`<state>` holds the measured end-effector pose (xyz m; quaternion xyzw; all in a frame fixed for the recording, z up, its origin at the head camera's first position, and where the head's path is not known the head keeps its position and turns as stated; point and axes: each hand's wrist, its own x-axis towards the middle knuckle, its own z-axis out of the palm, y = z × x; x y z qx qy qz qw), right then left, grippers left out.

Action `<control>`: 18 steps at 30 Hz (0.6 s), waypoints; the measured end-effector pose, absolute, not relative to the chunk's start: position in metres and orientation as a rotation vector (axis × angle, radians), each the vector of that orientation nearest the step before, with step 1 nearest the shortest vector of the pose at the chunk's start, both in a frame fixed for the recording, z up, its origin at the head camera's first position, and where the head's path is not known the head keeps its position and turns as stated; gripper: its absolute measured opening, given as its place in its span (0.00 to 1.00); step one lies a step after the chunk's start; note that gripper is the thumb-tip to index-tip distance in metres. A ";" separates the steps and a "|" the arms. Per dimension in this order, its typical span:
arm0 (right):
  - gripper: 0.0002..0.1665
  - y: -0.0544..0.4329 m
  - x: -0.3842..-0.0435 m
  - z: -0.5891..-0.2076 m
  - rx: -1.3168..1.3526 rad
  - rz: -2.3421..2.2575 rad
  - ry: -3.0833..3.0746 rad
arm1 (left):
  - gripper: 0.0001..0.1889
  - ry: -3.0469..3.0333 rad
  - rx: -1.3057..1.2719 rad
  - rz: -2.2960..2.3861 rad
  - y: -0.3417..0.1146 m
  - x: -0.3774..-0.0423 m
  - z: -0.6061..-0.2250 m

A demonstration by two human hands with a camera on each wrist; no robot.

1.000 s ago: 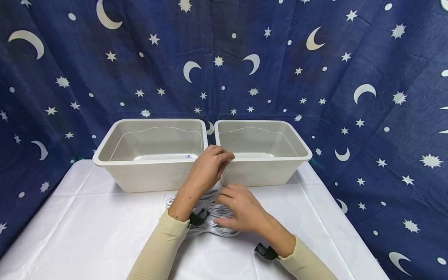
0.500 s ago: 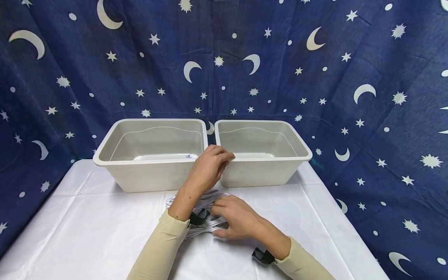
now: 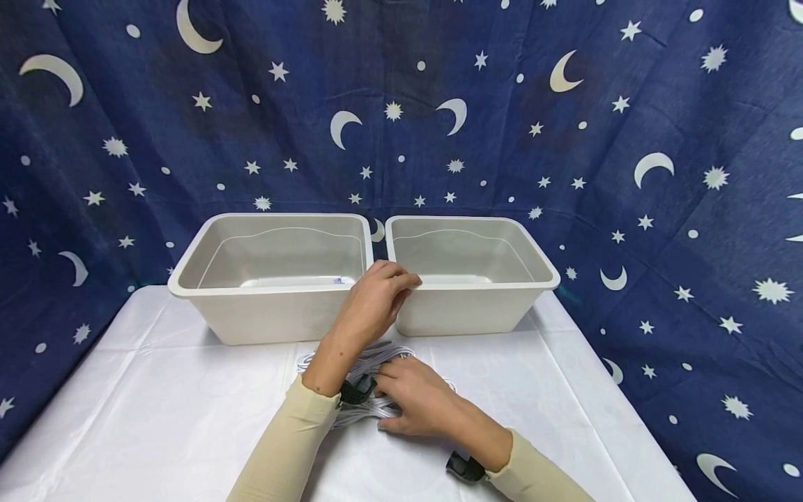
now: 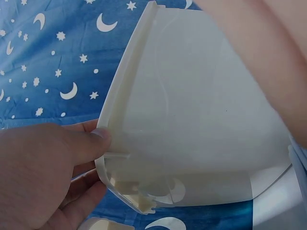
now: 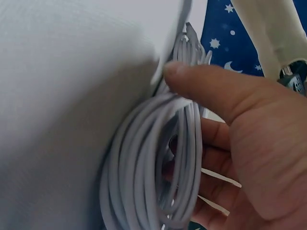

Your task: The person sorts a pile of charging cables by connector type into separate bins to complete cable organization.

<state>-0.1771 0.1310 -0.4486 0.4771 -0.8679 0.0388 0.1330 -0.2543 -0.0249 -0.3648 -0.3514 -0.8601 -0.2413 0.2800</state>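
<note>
My left hand (image 3: 373, 296) pinches the near left corner of the right grey-white plastic bin (image 3: 467, 310). The left wrist view shows the thumb on the outside of its rim (image 4: 103, 139), with the fingers behind. Below that forearm, a coiled bundle of light grey cable (image 3: 366, 415) lies on the cloth. My right hand (image 3: 417, 397) holds the coil from its right side. Close up in the right wrist view, the thumb lies across the tied middle of the cable loops (image 5: 139, 163) and the fingers curl behind them. The left forearm hides part of the coil.
A second, matching bin (image 3: 263, 317) stands on the left, a narrow gap from the right one. Both rest on a table with a white cloth (image 3: 157, 418). A dark blue curtain (image 3: 401, 139) with moons and stars hangs close behind the bins.
My right hand has moved down and slightly left onto the coil, and its fingers have closed around the cable. The left hand and both bins have stayed in place.
</note>
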 end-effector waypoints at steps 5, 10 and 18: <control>0.19 0.128 -0.175 -0.452 1.347 0.093 -2.524 | 0.10 -2.296 -0.940 -0.645 -0.025 -0.254 -0.364; 0.17 0.126 -0.174 -0.453 1.313 0.069 -2.509 | 0.10 -2.313 -0.933 -0.638 -0.025 -0.254 -0.363; 0.15 0.127 -0.174 -0.451 1.305 0.100 -2.539 | 0.09 -2.310 -0.934 -0.644 -0.025 -0.255 -0.365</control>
